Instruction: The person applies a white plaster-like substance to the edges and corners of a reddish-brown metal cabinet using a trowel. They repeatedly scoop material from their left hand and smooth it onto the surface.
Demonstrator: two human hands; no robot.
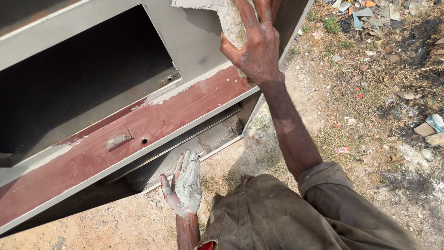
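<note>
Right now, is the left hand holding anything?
No, the left hand is open and empty, coated with grey paste, beside the metal cabinet.

Sandy ground (pixel 138 222) — metal cabinet (pixel 138 125), litter (pixel 370 14).

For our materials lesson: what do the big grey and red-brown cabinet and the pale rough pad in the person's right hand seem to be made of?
The big grey and red-brown cabinet looks like sheet metal: thin folded edges, flat panels, a matt grey coat over smooth red-brown primer. The pale rough pad under the right hand seems a crumbly, dusty abrasive or a cloth caked in filler; which one is unclear. The left hand is coated in grey paste, probably putty.
</note>
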